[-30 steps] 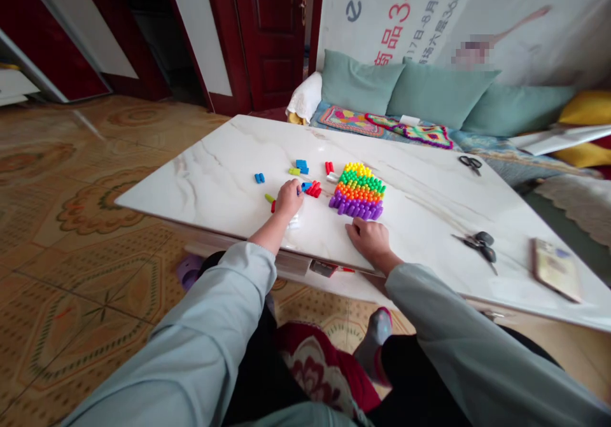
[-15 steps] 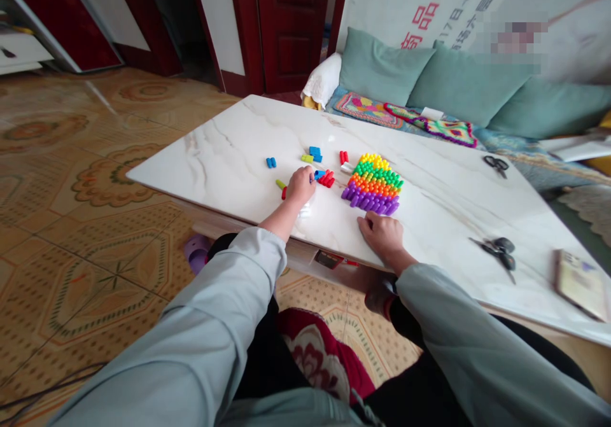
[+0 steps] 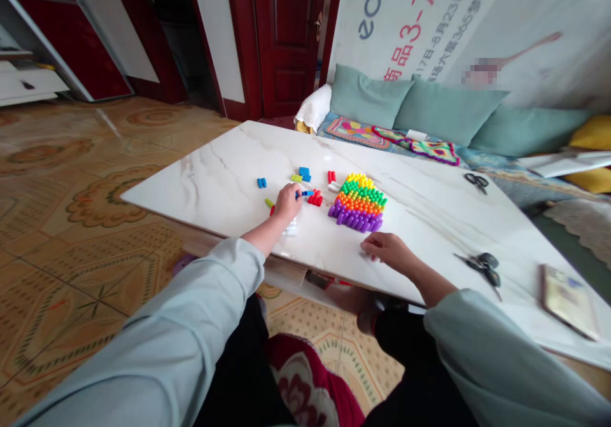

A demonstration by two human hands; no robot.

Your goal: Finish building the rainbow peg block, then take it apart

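My left hand [image 3: 287, 202] is pinched around a small blue plastic peg [image 3: 304, 193], which sticks out past the fingertips toward a cluster of red pegs [image 3: 315, 198]. A rainbow block of interlocked plastic pegs [image 3: 358, 203], in yellow, green, orange and purple rows, lies to the right of that hand. My right hand [image 3: 386, 251] rests on the marble tabletop [image 3: 200, 188] near its front edge, below the block and apart from it. Loose pegs lie around my left hand: blue ones [image 3: 261, 182], a blue and green group [image 3: 300, 175], and a white bundle [image 3: 289, 228].
Two pairs of scissors [image 3: 477, 181] [image 3: 482, 269] and a flat booklet [image 3: 568, 301] lie on the right of the table. Teal cushions [image 3: 449, 112] line a sofa behind it. A patterned tile floor [image 3: 95, 274] surrounds the table.
The blue peg that lay beside the red pegs is now pinched in my left hand. My right hand has slid rightward along the table edge, and the view has shifted slightly.
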